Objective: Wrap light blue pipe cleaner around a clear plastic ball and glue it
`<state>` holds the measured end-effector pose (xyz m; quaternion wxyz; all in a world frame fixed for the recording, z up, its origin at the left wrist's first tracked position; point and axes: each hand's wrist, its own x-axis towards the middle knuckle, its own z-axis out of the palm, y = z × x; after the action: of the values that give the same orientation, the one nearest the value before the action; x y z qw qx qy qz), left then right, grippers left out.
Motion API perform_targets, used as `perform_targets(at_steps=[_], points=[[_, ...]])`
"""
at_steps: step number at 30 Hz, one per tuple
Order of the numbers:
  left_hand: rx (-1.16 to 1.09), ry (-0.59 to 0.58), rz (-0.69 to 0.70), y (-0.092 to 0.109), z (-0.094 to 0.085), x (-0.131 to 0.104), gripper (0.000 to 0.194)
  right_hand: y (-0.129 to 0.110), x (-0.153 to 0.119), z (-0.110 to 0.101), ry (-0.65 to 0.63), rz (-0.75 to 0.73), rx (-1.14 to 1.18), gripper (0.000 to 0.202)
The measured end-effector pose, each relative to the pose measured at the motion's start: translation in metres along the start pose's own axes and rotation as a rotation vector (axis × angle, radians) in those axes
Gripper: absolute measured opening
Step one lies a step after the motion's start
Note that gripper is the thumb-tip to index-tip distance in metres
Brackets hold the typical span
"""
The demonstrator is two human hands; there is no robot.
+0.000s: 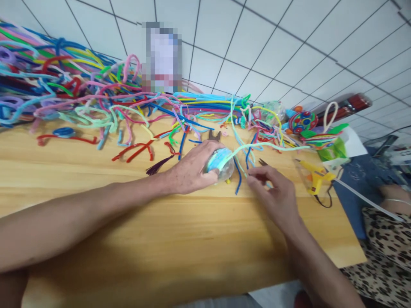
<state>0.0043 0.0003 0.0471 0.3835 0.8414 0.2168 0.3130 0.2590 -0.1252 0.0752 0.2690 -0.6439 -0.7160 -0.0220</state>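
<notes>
My left hand [195,169] is wrapped round a clear ball [227,170] with light blue and pale green fuzzy stems on its upper side. From the ball a long pale green stem [263,146] stretches to the right, and others rise or hang beside it. To the right, my right hand [272,188] pinches the end of a thin pale green stem [240,166] between thumb and fingertips. Dark plier tips [214,136] show just behind my left hand. Another dark pointed tip [262,162] sticks out behind my right hand.
Colourful fuzzy stems [77,94] are heaped along the back of the wooden table [180,239]. A yellow glue gun [317,177] lies at the right, near a decorated ball [303,122]. Purple tassel [159,166] left of centre. A person in leopard print [385,239] is at the right edge.
</notes>
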Motion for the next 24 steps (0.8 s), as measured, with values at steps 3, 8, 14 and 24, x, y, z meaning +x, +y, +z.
perform_targets(at_steps=[3,8,14,24], points=[[-0.028,-0.007,-0.005,0.003,-0.002,-0.001,0.053,-0.026,0.013,0.02,-0.009,0.054,0.304,0.039],[-0.025,-0.01,0.04,0.002,-0.002,-0.002,0.053,-0.035,0.029,0.045,-0.111,0.194,0.58,0.045],[-0.009,-0.012,0.078,0.0,-0.002,-0.002,0.054,-0.038,0.03,0.05,-0.109,0.242,0.617,0.046],[-0.001,-0.023,0.075,0.002,0.0,-0.002,0.063,-0.023,0.035,0.04,-0.307,0.288,0.899,0.057]])
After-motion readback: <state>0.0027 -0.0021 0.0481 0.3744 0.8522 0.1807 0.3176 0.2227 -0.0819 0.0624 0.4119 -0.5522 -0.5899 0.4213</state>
